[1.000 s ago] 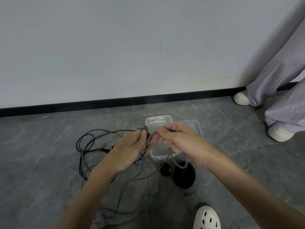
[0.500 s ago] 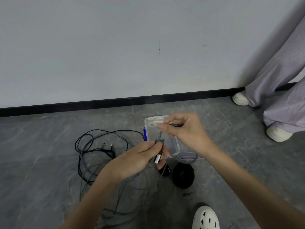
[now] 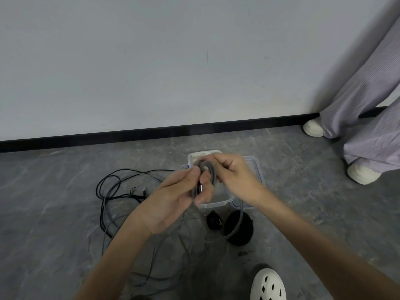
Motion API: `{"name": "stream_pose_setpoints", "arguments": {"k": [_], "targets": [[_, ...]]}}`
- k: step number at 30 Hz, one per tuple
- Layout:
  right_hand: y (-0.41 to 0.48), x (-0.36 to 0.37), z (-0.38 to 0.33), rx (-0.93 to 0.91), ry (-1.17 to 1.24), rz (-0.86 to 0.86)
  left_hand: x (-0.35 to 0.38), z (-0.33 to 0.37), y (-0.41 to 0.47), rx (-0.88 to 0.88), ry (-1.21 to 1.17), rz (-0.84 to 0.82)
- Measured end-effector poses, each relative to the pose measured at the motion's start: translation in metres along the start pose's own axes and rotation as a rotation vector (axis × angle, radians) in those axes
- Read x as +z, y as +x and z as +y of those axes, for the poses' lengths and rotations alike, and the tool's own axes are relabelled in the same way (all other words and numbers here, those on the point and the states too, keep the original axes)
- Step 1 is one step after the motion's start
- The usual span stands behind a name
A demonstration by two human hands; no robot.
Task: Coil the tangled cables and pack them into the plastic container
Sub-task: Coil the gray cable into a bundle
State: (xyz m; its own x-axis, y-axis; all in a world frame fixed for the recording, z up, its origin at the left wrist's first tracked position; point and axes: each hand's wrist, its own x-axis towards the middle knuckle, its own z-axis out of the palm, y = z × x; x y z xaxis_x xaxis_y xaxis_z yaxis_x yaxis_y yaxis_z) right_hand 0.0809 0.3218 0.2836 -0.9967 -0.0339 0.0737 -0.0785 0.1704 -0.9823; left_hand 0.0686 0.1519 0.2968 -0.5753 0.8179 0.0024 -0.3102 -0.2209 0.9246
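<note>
A looped grey braided cable [image 3: 213, 174] is clamped in the left hand's [image 3: 173, 204] grip and, seemingly, the right hand's [image 3: 236, 178].

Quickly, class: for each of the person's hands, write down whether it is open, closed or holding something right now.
Left hand: closed, pinching the coiled grey cable.
Right hand: closed, its grip on the same grey cable.

- Grey cable coil [image 3: 207, 169], centre of frame.
- Black loose cables [image 3: 121, 195], left of centre.
- Clear plastic container [image 3: 217, 204]; clear lid [image 3: 256, 169] with blue edge.
- Black round pouch [image 3: 240, 232].
- Grey floor [image 3: 54, 202], marbled with paler veins.
- Black skirting [image 3: 108, 136] under off-white wall [image 3: 129, 61].
- Lilac, finely striped trousers [image 3: 368, 94]; cream shoes [image 3: 361, 175], right edge.
- White clog [image 3: 268, 284], dark holes.
</note>
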Motion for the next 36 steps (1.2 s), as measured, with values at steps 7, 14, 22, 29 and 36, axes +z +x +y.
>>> {"name": "stream_pose_setpoints", "arguments": {"k": [7,14,22,29,36], "targets": [[-0.005,0.017,-0.004,0.081,-0.136,-0.14,-0.004,0.003,0.004,0.138,-0.16,0.198],[-0.011,0.033,0.0,0.161,-0.202,-0.24,-0.004,0.001,0.006,0.18,-0.221,0.294],[-0.018,0.036,-0.002,0.279,-0.218,-0.332,-0.021,0.0,0.008,0.279,-0.277,0.52],[-0.023,0.041,-0.014,0.425,-0.003,-0.365,-0.027,0.001,0.009,0.324,-0.202,0.709],[-0.026,0.051,-0.02,0.342,-0.232,-0.375,-0.03,-0.002,0.006,0.307,0.038,0.819]]}}
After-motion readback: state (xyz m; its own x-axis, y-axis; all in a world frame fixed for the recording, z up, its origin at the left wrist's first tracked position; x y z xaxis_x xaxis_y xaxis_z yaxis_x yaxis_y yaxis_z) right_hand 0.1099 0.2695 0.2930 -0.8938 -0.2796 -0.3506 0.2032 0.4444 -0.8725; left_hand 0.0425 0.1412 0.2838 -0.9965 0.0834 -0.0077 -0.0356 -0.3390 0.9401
